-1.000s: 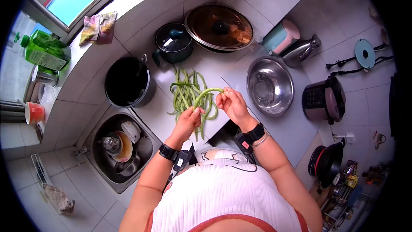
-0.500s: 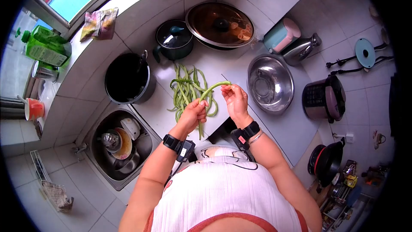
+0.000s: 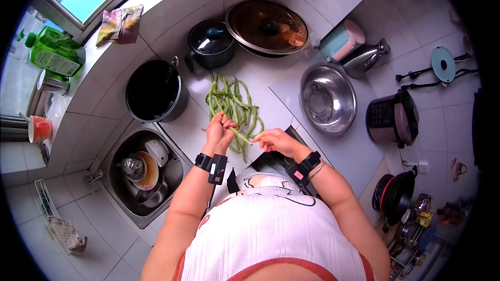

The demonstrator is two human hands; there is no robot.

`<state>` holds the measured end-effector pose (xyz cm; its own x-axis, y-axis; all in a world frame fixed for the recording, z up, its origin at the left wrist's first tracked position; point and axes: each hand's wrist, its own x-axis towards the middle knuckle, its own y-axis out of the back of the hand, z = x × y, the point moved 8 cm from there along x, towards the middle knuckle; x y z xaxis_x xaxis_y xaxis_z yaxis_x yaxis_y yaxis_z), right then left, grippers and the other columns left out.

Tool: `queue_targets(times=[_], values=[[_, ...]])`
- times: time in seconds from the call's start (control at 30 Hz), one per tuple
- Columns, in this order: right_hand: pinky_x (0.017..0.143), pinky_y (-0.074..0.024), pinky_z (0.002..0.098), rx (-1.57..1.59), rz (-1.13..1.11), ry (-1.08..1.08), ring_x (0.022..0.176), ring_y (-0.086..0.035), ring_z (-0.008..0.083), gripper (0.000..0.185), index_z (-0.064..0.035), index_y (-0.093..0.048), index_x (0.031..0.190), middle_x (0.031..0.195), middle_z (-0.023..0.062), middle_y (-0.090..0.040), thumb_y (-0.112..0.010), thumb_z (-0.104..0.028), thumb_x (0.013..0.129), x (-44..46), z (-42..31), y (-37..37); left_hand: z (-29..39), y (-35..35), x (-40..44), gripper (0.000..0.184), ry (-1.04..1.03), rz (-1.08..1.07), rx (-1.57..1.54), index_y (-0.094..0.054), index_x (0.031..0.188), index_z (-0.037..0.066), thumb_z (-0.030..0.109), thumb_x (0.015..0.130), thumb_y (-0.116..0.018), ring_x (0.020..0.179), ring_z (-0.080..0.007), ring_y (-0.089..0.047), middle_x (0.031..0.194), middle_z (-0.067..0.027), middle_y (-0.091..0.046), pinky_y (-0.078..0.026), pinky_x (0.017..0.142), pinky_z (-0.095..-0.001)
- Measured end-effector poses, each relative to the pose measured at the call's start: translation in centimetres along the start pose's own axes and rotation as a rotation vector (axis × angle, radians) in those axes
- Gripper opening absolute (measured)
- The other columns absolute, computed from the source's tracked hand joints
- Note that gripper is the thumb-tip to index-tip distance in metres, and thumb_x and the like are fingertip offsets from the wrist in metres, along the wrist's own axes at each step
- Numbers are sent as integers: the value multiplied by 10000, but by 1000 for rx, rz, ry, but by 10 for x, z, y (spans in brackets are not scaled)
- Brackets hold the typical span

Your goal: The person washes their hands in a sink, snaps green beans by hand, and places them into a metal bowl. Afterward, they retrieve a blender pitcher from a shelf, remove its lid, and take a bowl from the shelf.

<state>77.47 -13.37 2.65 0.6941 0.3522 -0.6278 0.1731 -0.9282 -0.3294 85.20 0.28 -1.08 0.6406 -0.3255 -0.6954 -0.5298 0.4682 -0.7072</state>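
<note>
My left hand (image 3: 220,129) is closed around a long green bean (image 3: 240,135), which slants down to the right out of my fist. At the bean's lower right end, the fingertips of my right hand (image 3: 276,141) are pinched together on its tip. Behind and under my left hand, a loose pile of green beans (image 3: 228,96) lies on the white counter (image 3: 200,140). My fingers hide part of the held bean.
Left of the beans stands a deep dark pot (image 3: 183,99); a lidded pot (image 3: 212,54) and a wide lidded pan (image 3: 250,15) are behind. To the right sits a steel basin (image 3: 341,106). A sink (image 3: 177,161) with dishes is at left.
Both hands have come down toward me. The held bean now slopes down to the right, and my right hand has shifted from its raised end to its low end.
</note>
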Motion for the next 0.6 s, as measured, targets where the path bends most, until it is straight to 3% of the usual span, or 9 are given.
queue_targets(times=[0.13, 0.2, 0.27, 0.4, 0.5, 0.6], values=[[520, -387, 179, -34, -119, 19, 556, -458, 65, 237, -15, -597, 909, 673, -10, -505, -432, -185, 895, 5, 3, -25, -5, 0, 6, 143, -13, -45, -71, -422, 879, 82, 202, 929, -363, 499, -101, -283, 564, 18, -273, -330, 543, -269], [497, -370, 184, -83, -99, 36, 537, -432, 62, 257, -23, -581, 836, 650, -16, -482, -418, -208, 906, 6, 3, -27, -6, 1, 8, 141, -14, -50, -116, -422, 883, 82, 202, 929, -363, 498, -103, -278, 569, 16, -274, -327, 542, -268], [477, -349, 178, -45, 25, 16, 528, -435, 56, 266, -48, -541, 732, 611, -29, -470, -393, -198, 895, 9, 8, -17, -9, 3, 9, 139, -12, -55, -161, -423, 888, 82, 202, 929, -364, 497, -104, -273, 574, 14, -275, -323, 542, -266], [462, -335, 215, -110, 204, 63, 518, -418, 63, 249, -53, -499, 681, 566, -28, -437, -398, -180, 870, 16, 15, 4, -9, 5, -4, 145, -86, 65, -3, -428, 839, 71, 182, 918, -379, 561, -143, -394, 627, -21, -387, -405, 594, -293], [450, -267, 193, -440, 345, 354, 503, -334, 30, 192, -60, -480, 722, 584, -63, -382, -433, -182, 863, 7, -13, 11, -17, 21, -3, 168, -33, 127, 169, -442, 852, 65, 205, 920, -379, 668, -201, -496, 715, -66, -475, -469, 671, -346], [460, -272, 192, -426, 275, 498, 522, -334, 23, 196, -52, -489, 736, 588, -72, -376, -443, -194, 862, -3, -33, -5, -24, 49, 12, 212, 42, 123, 267, -456, 854, 50, 228, 925, -366, 765, -235, -555, 775, -89, -521, -509, 714, -372]])
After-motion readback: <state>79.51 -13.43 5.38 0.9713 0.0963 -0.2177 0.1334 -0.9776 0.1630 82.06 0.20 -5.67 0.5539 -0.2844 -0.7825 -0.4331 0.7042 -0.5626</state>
